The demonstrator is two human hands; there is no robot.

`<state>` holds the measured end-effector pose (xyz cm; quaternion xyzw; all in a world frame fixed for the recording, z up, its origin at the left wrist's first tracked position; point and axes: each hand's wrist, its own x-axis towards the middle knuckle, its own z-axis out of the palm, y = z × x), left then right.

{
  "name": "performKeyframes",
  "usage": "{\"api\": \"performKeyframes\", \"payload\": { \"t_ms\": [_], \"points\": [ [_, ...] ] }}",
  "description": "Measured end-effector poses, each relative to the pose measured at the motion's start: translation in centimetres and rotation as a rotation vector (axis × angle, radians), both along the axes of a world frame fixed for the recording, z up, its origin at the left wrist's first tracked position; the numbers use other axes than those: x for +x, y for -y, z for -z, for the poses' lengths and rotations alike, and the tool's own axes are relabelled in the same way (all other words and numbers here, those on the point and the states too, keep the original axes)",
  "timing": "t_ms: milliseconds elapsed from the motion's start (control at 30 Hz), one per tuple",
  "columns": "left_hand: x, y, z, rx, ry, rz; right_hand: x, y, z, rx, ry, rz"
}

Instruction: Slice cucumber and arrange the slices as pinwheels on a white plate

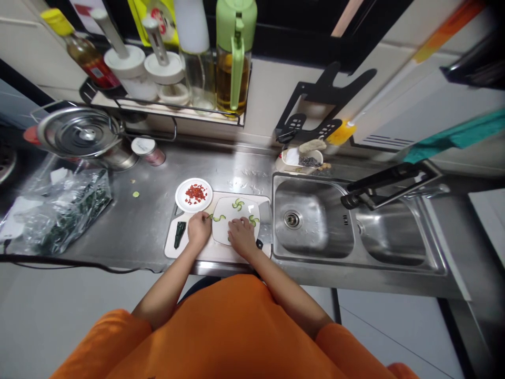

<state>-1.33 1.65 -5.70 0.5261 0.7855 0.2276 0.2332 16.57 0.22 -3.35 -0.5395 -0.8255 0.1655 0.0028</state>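
Observation:
A white square plate [223, 234] rests on the cutting board [205, 251], with curved cucumber slices [238, 204] laid on it in small groups. At the plate's left edge, the fingers of my left hand [199, 230] are pinched round a small green cucumber slice [210, 216]. My right hand [242, 237] lies over the lower right of the plate, its fingers spread and touching the surface. Left of my left hand, a dark green piece of cucumber [180, 234] lies on the board. A knife [265, 218] lies along the board's right side.
Behind the board stands a round white plate [180, 202] of chopped red pieces. A plastic bag of greens [74, 216], a lidded pot [84, 134] and a small jar [149, 152] are to the left. The double sink [315, 221] is at right. Seasoning bottles line a rack [165, 108].

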Motion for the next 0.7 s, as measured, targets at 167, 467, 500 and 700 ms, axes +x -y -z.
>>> {"api": "performKeyframes", "payload": {
  "t_ms": [167,467,500,700],
  "points": [
    [-0.7,0.4,-1.3,-0.027,0.098,-0.097,0.3,-0.1,0.0,-0.021,-0.029,0.016],
    [0.1,-0.2,-2.9,-0.067,0.53,0.067,-0.6,-2.0,-0.6,-0.129,-0.153,0.17],
    [0.4,-0.3,-2.8,-0.073,0.563,0.107,-0.6,-2.3,-0.8,-0.128,-0.179,0.177],
    [1.8,-0.3,-2.7,-0.116,0.588,0.217,-0.4,-3.0,-1.2,-0.16,-0.335,0.207]
  ]
}}
